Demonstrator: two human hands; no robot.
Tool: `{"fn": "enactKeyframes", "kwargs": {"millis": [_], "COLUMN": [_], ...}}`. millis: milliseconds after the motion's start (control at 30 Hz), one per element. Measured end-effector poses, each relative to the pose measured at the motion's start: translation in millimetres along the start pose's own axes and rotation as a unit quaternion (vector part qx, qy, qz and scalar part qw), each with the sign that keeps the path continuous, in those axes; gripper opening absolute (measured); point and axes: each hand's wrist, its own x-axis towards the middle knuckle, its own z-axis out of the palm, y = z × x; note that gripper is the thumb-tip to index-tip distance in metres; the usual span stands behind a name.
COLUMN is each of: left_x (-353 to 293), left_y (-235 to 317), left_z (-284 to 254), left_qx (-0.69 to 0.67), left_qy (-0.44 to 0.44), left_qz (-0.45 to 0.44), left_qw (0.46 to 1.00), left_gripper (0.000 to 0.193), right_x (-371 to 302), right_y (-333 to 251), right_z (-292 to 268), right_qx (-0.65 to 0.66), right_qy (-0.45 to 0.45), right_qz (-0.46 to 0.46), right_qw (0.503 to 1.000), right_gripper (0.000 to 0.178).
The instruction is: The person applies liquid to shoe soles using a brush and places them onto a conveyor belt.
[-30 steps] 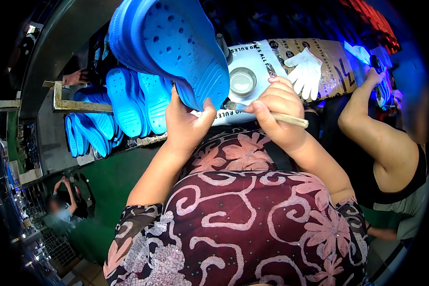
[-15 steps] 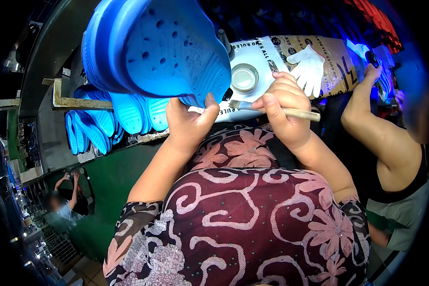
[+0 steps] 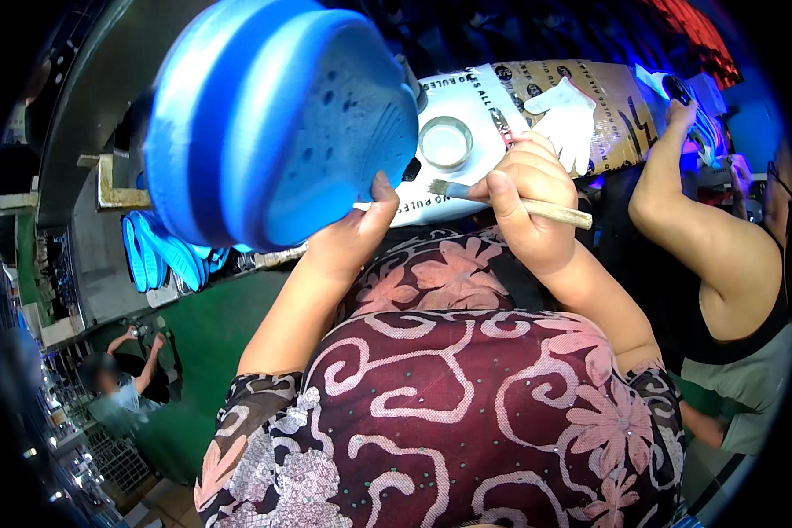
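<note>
My left hand (image 3: 356, 233) grips the near end of a large blue foam shoe sole (image 3: 352, 132), raised over the bench, thumb on its surface. Small holes and a ribbed patch mark this sole's face. A small white sliver shows beside the thumb. In my right hand (image 3: 532, 198) is a paintbrush (image 3: 554, 212) with a wooden handle, bristles pointing left toward the sole but apart from it. Just beyond the right fingers is a thin red item (image 3: 507, 139); I cannot tell if it is held. A round dish (image 3: 446, 143) with pale contents stands beyond the brush.
White printed sheeting (image 3: 431, 207) covers the bench beside brown taped cardboard (image 3: 620, 132). A white glove (image 3: 565, 123) lies there. More blue soles (image 3: 172, 251) are piled at left, by a metal bracket (image 3: 119, 185). A co-worker's arm (image 3: 678, 220) reaches in at right; another person is far left.
The sole has tilted and turned, showing more of its thick layered side and covering more of the pile. The brush has barely shifted; its bristles now show clear of the sole.
</note>
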Motion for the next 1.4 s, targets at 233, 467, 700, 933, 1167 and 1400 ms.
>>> {"fn": "enactKeyframes", "kwargs": {"millis": [233, 467, 700, 933, 1167, 1400], "left_x": [55, 139, 314, 219, 70, -64], "left_y": [47, 111, 180, 152, -44, -103], "left_z": [-25, 77, 291, 234, 2, -155], "left_qx": [-0.156, -0.342, -0.518, -0.438, 0.114, 0.536], "left_qy": [-0.091, -0.433, -0.276, -0.322, -0.066, 0.030], "left_qz": [-0.238, -0.224, -0.213, -0.102, -0.106, -0.193], "left_qw": [0.954, 0.803, 0.781, 0.833, 0.986, 0.821], "left_gripper": [0.058, 0.069, 0.062, 0.061, 0.029, 0.059], "right_x": [-14, -51, -62, -77, -74, -61], "right_y": [23, 27, 37, 53, 50, 41], "right_z": [-32, -76, -103, -108, -84, -45], "right_qx": [-0.021, -0.048, -0.059, -0.021, 0.030, 0.132], "right_qy": [0.088, 0.155, 0.173, 0.188, 0.165, 0.128], "right_qz": [0.057, 0.152, 0.180, 0.195, 0.194, 0.271], "right_qw": [0.994, 0.975, 0.967, 0.962, 0.967, 0.945], "right_gripper": [0.019, 0.023, 0.028, 0.027, 0.024, 0.030]}}
